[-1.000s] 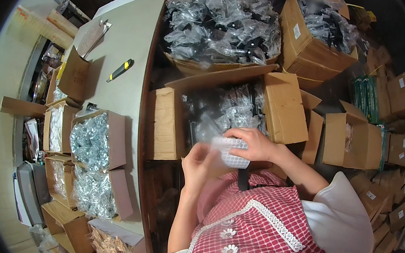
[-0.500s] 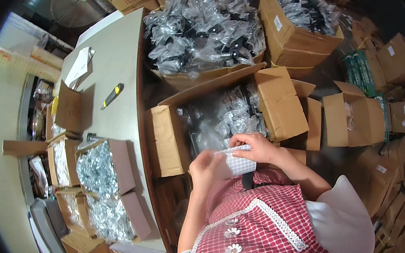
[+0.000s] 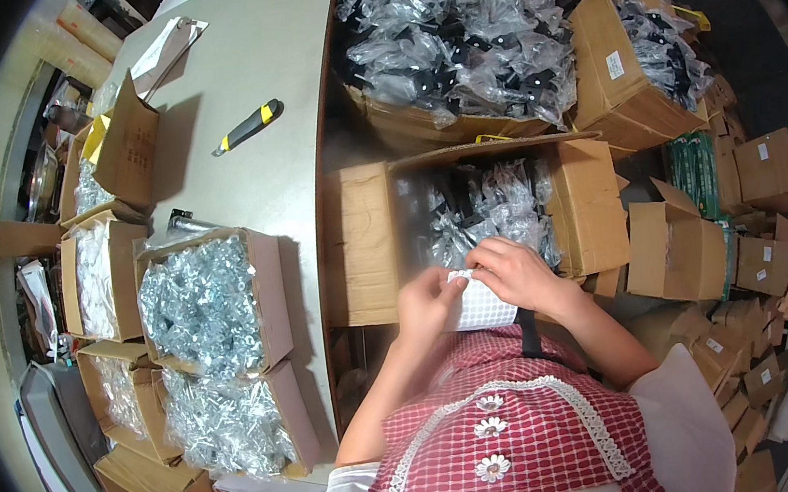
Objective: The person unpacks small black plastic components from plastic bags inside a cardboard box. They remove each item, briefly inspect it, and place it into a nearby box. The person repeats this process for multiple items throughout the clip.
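Note:
A white sheet covered with rows of small round dots, like a sheet of stickers, is held in front of my red checked apron. My left hand pinches its left edge near the top. At the upper right edge, my right hand has its fingers bent together on the sheet. Whether a single sticker sits between those fingertips is too small to see. Just beyond my hands stands an open cardboard box with dark parts in clear plastic bags inside.
Bigger cardboard boxes of bagged black parts stand behind. On the grey table to the left lie a yellow-black utility knife and boxes of small metal pieces. Several cartons are stacked at the right.
My view has shifted, so the table and boxes appear moved. Both hands stay on the sheet, and my right fingers now reach over its top edge, nearer the left hand.

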{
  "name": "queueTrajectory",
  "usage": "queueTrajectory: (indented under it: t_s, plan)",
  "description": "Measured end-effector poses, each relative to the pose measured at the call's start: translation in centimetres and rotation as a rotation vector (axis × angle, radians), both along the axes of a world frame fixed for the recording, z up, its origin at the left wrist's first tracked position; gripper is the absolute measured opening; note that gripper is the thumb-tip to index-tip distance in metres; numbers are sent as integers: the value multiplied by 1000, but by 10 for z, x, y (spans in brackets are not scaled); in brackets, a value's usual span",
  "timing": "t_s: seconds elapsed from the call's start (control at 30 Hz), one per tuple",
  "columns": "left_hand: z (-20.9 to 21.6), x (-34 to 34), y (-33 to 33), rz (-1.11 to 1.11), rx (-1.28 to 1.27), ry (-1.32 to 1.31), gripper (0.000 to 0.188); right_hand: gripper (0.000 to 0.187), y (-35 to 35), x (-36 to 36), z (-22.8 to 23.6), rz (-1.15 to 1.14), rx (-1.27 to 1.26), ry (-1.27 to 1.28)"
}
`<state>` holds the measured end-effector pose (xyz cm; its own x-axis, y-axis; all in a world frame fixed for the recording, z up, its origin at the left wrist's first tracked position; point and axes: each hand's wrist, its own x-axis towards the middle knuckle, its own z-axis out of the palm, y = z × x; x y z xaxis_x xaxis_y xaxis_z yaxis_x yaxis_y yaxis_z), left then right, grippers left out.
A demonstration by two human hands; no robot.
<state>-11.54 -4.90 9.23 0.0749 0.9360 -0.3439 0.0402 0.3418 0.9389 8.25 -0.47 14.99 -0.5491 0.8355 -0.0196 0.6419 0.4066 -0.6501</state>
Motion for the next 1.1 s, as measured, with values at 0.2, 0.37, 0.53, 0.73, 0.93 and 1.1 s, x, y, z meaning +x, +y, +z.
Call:
queueTrajectory:
  t_s: [0.2, 0.37, 0.53, 0.73, 0.93, 1.1]
  plan:
    - [-1, -7, 11, -66, -168, -85, 14, 17, -1, -9, -9, -34, 34, -93]
    - [-3, 7, 19, -53, -218, -181, 12, 19, -7, 0, -15, -34, 138, -170]
    - [-24, 28, 23, -25, -178, -79, 20, 15, -4, 26, -44, -73, 176, -70]
    - [-65, 69, 29, 34, -182, -170, 26, 49, 14, 81, -86, -231, -135, 130]
    - [-101, 87, 82, -113, 190, 150, 32, 67, 16, 120, -102, -302, -105, 94]
    - [-128, 73, 163, -408, 303, 910, 23, 66, 2, 142, -94, -407, -188, 94]
